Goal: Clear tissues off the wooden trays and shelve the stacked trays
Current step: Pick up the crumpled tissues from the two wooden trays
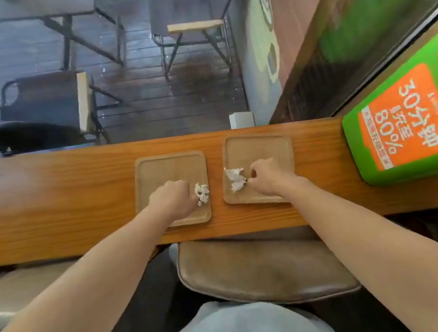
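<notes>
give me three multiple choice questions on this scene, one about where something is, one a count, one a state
1. Where does the green box sit on the wooden counter?
A. at its right end
B. between the trays
C. at its left end

2. How many wooden trays are on the counter?
A. one
B. two
C. three

3. How do the trays stand?
A. stacked
B. side by side, apart
C. one upside down

Answers:
1 A, the box lies right of both trays.
2 B, the left tray and the right tray are the only ones.
3 B, a strip of counter shows between them; each holds a crumpled tissue, the left tissue at the left hand, the right tissue at the right hand.
</notes>
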`<state>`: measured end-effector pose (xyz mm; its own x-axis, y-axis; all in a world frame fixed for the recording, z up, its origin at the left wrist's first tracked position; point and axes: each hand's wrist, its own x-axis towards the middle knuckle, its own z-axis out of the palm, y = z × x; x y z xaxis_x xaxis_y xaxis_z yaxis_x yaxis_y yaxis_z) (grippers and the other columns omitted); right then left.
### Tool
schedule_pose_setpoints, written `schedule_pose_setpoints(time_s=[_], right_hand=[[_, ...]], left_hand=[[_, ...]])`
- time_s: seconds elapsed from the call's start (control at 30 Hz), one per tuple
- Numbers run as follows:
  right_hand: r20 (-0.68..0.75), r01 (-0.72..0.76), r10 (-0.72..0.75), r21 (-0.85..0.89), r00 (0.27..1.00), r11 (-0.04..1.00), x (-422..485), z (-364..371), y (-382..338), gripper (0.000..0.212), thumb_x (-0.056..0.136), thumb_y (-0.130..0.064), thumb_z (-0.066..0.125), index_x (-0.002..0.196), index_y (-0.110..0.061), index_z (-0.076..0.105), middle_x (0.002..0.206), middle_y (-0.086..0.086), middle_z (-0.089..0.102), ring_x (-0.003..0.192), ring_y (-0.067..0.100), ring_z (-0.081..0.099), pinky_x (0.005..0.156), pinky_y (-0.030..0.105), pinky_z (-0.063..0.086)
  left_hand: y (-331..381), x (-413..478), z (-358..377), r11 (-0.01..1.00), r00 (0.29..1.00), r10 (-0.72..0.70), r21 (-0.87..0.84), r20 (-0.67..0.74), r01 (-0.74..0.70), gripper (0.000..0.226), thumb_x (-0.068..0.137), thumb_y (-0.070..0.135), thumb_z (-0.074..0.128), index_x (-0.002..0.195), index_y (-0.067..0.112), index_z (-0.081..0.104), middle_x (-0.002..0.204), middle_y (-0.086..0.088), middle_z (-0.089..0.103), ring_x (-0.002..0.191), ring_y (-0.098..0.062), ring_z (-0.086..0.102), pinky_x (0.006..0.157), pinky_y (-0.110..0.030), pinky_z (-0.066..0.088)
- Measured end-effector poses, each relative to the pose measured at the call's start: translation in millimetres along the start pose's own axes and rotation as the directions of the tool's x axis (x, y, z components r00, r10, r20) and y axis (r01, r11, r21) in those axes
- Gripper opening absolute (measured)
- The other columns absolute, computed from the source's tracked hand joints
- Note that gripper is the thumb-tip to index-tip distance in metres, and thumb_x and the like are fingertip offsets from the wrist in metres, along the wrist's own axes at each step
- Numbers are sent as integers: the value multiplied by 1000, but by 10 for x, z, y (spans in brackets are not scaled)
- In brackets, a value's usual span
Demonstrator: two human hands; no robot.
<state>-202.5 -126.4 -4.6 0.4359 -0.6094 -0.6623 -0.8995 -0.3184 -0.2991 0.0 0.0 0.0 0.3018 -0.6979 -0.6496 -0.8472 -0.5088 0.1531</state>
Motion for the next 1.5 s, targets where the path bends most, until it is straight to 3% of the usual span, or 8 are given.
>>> schedule_pose_setpoints(time_s=[0.13,0.4,0.6,0.8,1.07,1.23,1.37,1.5], right_hand=[[-99,37,-27,97,995,995,220,296,-117,3,92,-17,55,92,-16,58,101,12,63,75,18,48,56,27,32],[-309,121,-74,135,948,983,489,674,-217,32,88,-11,61,119,-17,61,101,4,40,90,25,43,76,38,46],[-360,155,-108,106,927,982,501,692,-170,13,94,-14,56,92,-13,69,88,6,51,86,23,46,68,38,47],[-325,114,0,331,946,937,464,510,-77,17,95,-25,59,87,-14,69,86,3,61,81,17,54,58,19,32],[-155,-161,343,661,927,733,455,447,70,36,98,-37,47,72,-13,50,80,9,58,77,31,65,74,45,54],[-69,-198,342,703,937,683,441,481,135,21,89,-14,51,68,-15,48,72,11,72,45,11,65,45,23,49],[-35,-160,260,706,965,689,445,507,123,20,85,0,37,74,-16,43,80,11,70,53,17,58,45,29,49],[-31,-100,156,644,987,758,415,527,110,30,79,2,35,85,-23,50,94,7,70,87,20,56,55,27,37]], left_hand=[[-109,180,246,999,1000,-1,-38,9,1,32,92,43,53,110,16,56,108,-10,66,92,-32,62,79,-44,56],[-174,417,583,981,981,80,-161,-176,-109,47,95,44,54,137,33,36,119,-10,50,73,-32,60,59,-37,47],[-161,507,581,976,974,105,-168,-200,-140,24,97,37,56,117,24,59,105,-3,58,84,-29,63,65,-37,50],[-183,500,441,963,990,54,-254,-131,-86,17,94,13,62,109,10,69,108,-10,70,98,-30,64,83,-45,56],[-305,373,413,961,987,21,-268,-160,-64,13,91,22,69,82,14,64,88,-3,62,84,-24,59,69,-34,47],[-343,285,387,943,981,25,-320,-193,-87,11,88,11,58,78,7,58,89,-6,61,86,-26,58,74,-40,51],[-321,243,367,885,981,-40,-463,-192,-54,25,86,1,49,68,16,42,78,-14,65,81,-36,67,65,-52,55],[-250,244,335,890,979,-101,-455,-174,11,22,88,2,39,82,18,53,80,-8,66,76,-32,63,67,-50,57]])
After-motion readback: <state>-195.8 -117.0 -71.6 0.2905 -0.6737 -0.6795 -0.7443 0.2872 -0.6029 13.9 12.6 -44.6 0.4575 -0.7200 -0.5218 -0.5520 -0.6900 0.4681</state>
